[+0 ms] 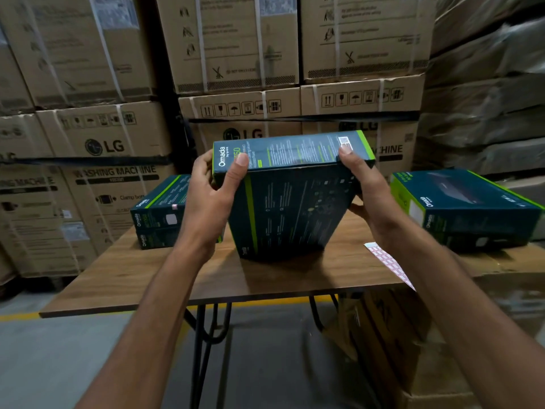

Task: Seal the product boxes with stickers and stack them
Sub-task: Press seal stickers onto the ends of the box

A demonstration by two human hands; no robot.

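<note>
You steady a box [292,208] on edge, mid-surface [177,276]
Beside the left stack [159,214], your left hand [212,199] and right hand [368,193] clasp its top corners, fingers curled, likely to present a flap for sealing; stickers [385,259] lie right

near table [132,278] strip: free for me | left box stack [156,216] and right box stack [472,208] flank my held box [295,208] | far: cartons [118,143] wall

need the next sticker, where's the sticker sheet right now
Head view: the sticker sheet lies at the table's front right edge, beside the right forearm, in front of the right stack of boxes.
</note>
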